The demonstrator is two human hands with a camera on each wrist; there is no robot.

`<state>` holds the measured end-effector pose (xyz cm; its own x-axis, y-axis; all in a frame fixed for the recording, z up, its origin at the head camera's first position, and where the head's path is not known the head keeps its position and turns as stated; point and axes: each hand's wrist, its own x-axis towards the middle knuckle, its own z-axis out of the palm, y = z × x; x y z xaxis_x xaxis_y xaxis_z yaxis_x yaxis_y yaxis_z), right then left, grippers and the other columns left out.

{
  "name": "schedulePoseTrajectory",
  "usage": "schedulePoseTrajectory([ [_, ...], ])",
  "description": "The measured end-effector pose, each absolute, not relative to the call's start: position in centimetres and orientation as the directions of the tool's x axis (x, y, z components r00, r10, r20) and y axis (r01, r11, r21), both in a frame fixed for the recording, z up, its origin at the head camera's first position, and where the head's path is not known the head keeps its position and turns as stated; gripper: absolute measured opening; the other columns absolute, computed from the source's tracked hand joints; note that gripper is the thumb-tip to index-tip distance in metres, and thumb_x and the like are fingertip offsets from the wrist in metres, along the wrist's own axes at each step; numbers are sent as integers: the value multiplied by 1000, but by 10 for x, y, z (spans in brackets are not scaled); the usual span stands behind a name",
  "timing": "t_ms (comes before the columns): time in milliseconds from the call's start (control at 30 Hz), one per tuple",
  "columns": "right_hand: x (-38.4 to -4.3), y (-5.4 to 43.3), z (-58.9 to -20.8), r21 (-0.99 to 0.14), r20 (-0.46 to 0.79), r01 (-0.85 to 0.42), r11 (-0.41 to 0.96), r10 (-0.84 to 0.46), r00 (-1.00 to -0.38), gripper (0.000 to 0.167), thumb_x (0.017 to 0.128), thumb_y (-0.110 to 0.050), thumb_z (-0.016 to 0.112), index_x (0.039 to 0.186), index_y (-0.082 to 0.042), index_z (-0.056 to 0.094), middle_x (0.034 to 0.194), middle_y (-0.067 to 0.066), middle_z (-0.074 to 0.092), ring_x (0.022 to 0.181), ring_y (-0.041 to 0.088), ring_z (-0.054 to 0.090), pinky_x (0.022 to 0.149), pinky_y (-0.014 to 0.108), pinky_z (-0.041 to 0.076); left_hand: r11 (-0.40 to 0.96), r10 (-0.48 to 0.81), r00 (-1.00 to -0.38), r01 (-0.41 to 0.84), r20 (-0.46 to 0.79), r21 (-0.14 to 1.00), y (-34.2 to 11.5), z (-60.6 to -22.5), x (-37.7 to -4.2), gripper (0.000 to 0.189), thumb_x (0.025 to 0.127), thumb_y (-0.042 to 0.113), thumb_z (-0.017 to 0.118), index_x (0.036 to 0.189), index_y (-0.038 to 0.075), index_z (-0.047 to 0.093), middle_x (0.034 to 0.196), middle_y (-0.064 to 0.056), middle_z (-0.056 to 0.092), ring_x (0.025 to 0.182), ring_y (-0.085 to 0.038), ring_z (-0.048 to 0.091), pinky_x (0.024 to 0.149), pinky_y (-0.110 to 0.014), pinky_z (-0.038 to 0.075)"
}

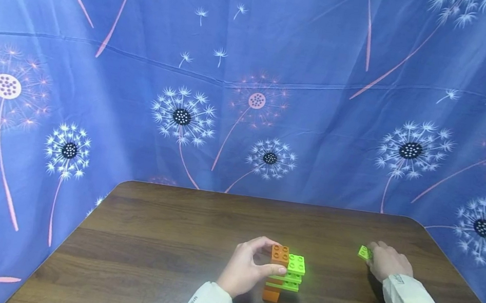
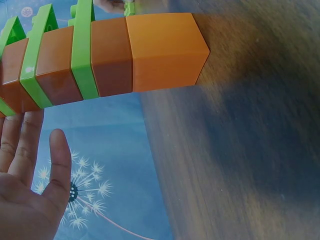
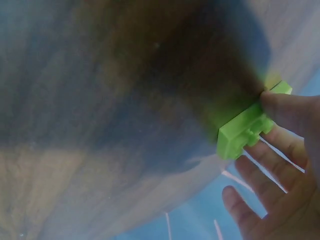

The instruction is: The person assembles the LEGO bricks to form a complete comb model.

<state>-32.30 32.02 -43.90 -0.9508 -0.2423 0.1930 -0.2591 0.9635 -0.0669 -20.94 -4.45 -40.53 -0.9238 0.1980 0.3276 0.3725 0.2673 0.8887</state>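
A tower of toy building bricks stands upright on the table, with orange bricks stacked between flat lime-green bricks that jut out to the right. My left hand grips its upper part, the thumb on the near side and the fingers behind. In the left wrist view, the lowest orange brick shows large, and the tower's top runs out of frame. Off to the right, my right hand pinches a flat lime-green studded brick. That brick is low over or on the table in the right wrist view; contact is hard to tell.
The brown wooden table has rounded far corners. A blue cloth printed with dandelions hangs behind it and along both sides.
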Motion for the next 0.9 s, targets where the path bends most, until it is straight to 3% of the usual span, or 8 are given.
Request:
schedulePoseTrajectory([
  [333, -300, 306, -431, -37, 276, -284, 958, -264, -924, 42, 87, -13, 74, 117, 12, 60, 114, 35, 63, 102, 54, 62, 80, 66, 48, 269, 203, -916, 393, 347, 879, -43, -406, -210, 37, 78, 14, 88, 111, 9, 73, 97, 0, 74, 85, -6, 66, 81, -27, 54],
  [533, -285, 300, -420, 4, 375, -379, 925, -353, -857, 39, 84, -16, 80, 111, 7, 65, 102, 25, 66, 91, 46, 66, 70, 62, 50, 254, 204, -914, 395, 350, 883, -43, -406, -210, 37, 79, 14, 87, 112, 8, 72, 97, -1, 73, 85, -6, 66, 81, -29, 55],
  [900, -256, 279, -393, -24, 491, -522, 853, -445, -749, 41, 82, -19, 82, 117, -2, 69, 104, 15, 72, 85, 36, 69, 70, 54, 54, 261, 212, -911, 402, 354, 878, -44, -407, -211, 36, 79, 15, 87, 111, 8, 72, 97, -2, 73, 83, -5, 65, 79, -26, 54],
])
